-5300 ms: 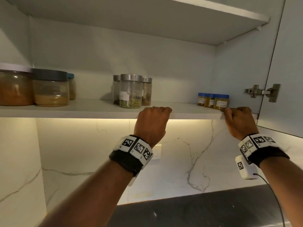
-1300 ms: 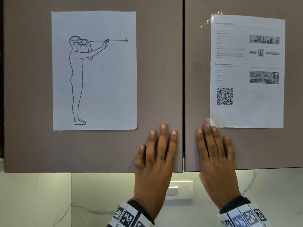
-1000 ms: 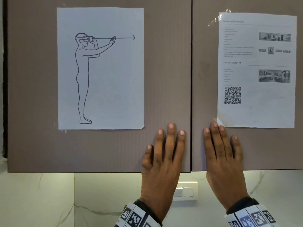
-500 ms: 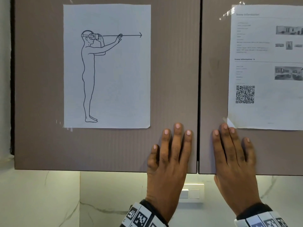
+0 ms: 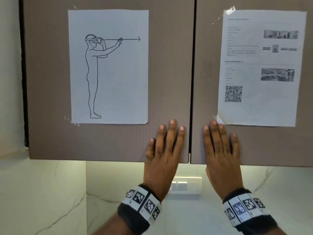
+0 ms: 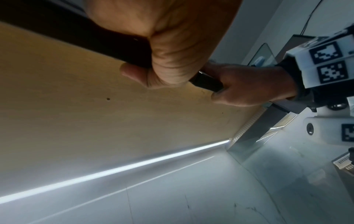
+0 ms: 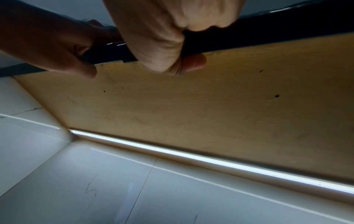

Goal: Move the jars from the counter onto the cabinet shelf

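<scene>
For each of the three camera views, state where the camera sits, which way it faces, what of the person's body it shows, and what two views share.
Head: faces two closed cabinet doors; left hand and right hand flat on them.
Left wrist: looks up past the left thumb at the cabinet underside.
Right wrist: looks up likewise; both hands show.
Shared: both wrist views show the light strip.

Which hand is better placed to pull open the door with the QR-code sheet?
Right hand: it lies flat on that taupe right cabinet door, thumb hooked under its edge; left hand is on the other door.
</scene>
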A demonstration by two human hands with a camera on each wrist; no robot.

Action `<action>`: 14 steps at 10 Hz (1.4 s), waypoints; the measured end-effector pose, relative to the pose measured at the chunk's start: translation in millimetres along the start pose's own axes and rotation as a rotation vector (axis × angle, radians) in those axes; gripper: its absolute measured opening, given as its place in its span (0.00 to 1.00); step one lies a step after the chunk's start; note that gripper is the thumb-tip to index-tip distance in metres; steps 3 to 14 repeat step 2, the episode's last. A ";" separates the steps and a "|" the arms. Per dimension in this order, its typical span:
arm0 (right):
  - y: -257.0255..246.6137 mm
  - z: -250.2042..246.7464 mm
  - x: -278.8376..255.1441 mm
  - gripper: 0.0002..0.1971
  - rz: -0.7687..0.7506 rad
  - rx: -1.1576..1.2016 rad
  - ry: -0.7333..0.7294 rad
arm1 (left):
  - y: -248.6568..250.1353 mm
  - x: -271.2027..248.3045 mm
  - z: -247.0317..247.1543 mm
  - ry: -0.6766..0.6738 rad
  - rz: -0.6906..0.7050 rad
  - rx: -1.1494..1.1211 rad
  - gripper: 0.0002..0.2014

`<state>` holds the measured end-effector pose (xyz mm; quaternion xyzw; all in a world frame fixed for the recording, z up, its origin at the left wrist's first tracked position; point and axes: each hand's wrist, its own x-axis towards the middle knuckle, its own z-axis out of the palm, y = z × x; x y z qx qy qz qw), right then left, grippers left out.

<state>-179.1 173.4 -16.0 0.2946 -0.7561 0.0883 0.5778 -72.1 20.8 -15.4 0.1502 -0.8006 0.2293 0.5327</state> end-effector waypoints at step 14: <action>19.7 -44.3 -21.5 0.46 -0.092 0.270 -0.129 | -27.5 -61.7 -26.4 -0.166 0.143 -0.063 0.48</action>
